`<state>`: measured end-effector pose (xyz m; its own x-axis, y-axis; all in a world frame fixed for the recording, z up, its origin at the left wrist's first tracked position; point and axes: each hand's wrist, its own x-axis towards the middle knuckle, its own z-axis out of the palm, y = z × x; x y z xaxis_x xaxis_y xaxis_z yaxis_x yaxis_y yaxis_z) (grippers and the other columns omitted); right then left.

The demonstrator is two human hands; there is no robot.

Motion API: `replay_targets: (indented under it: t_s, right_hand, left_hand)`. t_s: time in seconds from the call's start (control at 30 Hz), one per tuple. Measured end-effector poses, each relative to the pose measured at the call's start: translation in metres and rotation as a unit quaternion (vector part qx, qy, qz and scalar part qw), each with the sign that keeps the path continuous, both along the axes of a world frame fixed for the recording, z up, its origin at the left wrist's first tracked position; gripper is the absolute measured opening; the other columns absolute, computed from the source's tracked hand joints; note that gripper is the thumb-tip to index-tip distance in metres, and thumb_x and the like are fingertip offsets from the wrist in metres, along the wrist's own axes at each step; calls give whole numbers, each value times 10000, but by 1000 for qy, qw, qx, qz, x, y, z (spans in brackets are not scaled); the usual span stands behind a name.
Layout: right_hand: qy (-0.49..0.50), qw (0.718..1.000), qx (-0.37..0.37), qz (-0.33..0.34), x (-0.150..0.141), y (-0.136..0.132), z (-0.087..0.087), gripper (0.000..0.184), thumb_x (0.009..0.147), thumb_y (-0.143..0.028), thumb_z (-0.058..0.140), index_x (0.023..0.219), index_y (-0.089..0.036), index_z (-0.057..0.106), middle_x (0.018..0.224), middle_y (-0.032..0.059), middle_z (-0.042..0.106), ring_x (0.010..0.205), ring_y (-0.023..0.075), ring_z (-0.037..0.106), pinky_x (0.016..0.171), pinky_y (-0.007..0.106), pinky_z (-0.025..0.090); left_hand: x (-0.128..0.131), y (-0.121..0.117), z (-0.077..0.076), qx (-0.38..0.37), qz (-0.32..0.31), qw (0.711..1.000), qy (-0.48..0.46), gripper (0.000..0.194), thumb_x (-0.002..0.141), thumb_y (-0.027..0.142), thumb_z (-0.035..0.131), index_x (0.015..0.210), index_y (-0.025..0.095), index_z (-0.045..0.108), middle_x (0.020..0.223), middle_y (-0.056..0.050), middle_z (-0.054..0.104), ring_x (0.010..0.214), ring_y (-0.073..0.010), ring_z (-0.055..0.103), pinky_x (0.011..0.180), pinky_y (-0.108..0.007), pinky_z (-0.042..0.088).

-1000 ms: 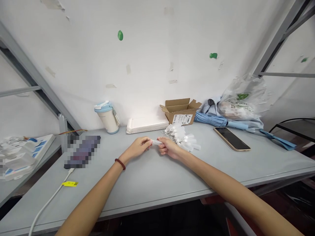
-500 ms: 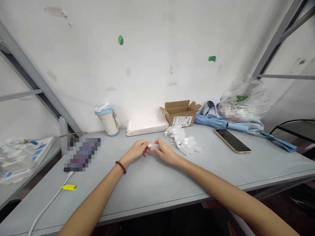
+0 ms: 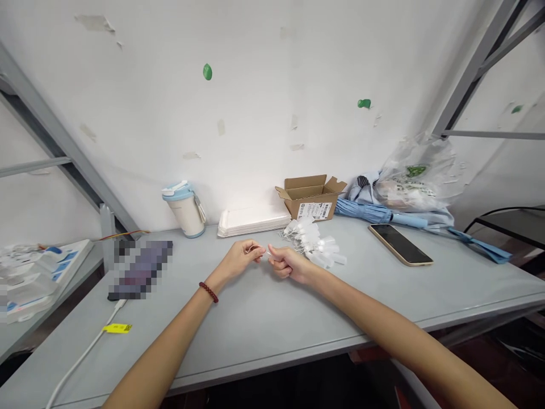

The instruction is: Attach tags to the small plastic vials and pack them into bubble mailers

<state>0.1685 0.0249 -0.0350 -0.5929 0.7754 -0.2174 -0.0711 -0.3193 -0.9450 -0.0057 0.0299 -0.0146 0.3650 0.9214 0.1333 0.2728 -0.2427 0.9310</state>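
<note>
White piece (image 3: 268, 254) now barely shows beside right hand (image 3: 289, 264).

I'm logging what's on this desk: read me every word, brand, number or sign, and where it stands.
Nothing is legible.
Cardboard box: white printed label, too small.
Plastic bag: green mark and lettering, too blurred.
Yellow tag: dark marks, too small.
Cup: any print too faint.

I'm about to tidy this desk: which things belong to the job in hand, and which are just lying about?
Seemingly in use:
small pale piece between the left hand and right hand
pile of translucent white plastic pieces
perhaps the open cardboard box and flat white stack

Seemingly just lying about:
blue-lidded tumbler
smartphone
folded blue umbrella
clear plastic bag
</note>
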Motion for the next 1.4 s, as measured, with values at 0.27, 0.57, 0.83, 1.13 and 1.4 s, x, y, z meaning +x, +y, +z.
replay_targets:
  t_s: [0.27, 0.57, 0.83, 1.13, 1.4]
  right_hand:
    - [-235, 897, 343, -153, -8, -6, -4, 180, 824, -354, 562, 805, -175, 572, 607, -4, 498, 563, 127, 432, 552, 261, 283]
    - [-259, 843, 445, -157, -4, 0, -1, 171, 882, -255, 440, 945, -159, 567, 902, 84, 630, 819, 182, 557, 744, 301, 376]
    - [-108, 970, 175, -132, -2, 3, -5, 414, 808, -494, 468, 537, -199, 365, 443, -83, 254, 409, 59, 211, 438, 230, 189]
    - [-199, 882, 365, -224, -1, 4, -2, 319, 853, -461, 443, 735, -179, 536, 561, -36, 448, 555, 108, 424, 530, 228, 333]
    - [-274, 802, 496, -189, 3, 5, -3, 261, 892, -372, 451, 1005, -158, 549, 786, 38, 603, 705, 154, 538, 666, 274, 403]
  left_hand:
    - [-6, 6, -11, -126, -1, 992, -15, 386, 713, 518, 649, 659, 141, 584, 608, -18, 571, 568, -125, 552, 597, -269, 477]
    - [-4, 3, -7, -170, -23, 983, -60, 447, 734, 567, 598, 717, 120, 596, 639, -22, 562, 543, -109, 520, 536, -252, 433]
    - [6, -2, -6, 1, -3, 1000, 31, 319, 740, 468, 601, 730, 150, 569, 630, -6, 597, 573, -125, 543, 584, -261, 433]
    - [7, 1, -15, -152, -31, 987, -29, 441, 746, 571, 569, 668, 138, 548, 601, -4, 554, 497, -111, 535, 516, -264, 442]
    - [11, -5, -2, -196, 20, 974, -110, 420, 739, 544, 592, 622, 148, 512, 536, 24, 490, 443, -82, 458, 487, -238, 385]
